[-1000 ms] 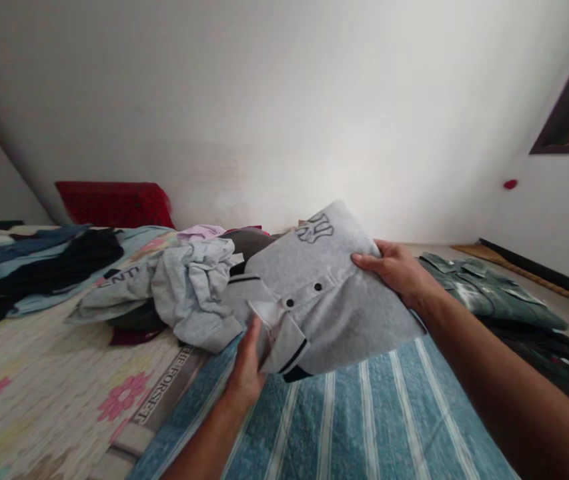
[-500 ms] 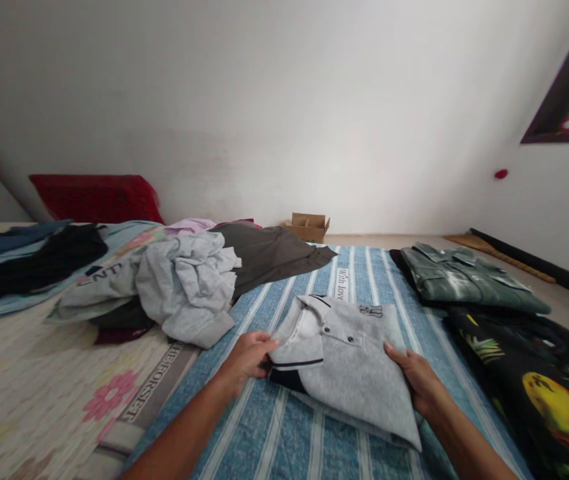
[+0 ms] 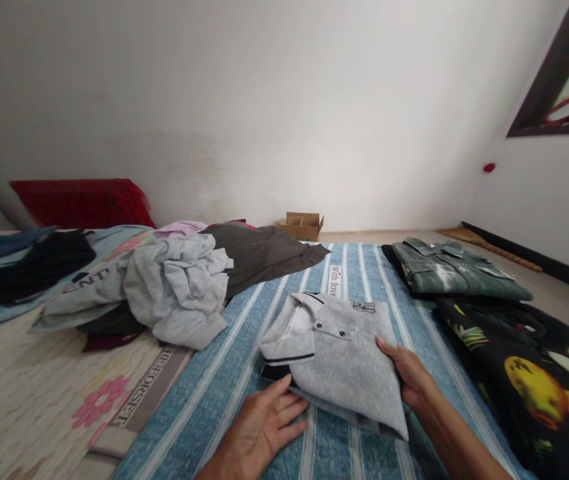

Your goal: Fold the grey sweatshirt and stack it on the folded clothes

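Head view: the open left hand (image 3: 259, 433) lies released beside the folded grey polo shirt (image 3: 349, 367). The right hand (image 3: 404, 377) grasps its right edge.

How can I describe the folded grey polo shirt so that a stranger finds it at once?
On the blue striped bedsheet, look low in the middle of the view. The grey polo shirt lies folded there, its black-trimmed collar to the left, with the right hand on its edge. Unlike the crumpled light grey garment beside it, it is flat, and a dark logo shows near its top.
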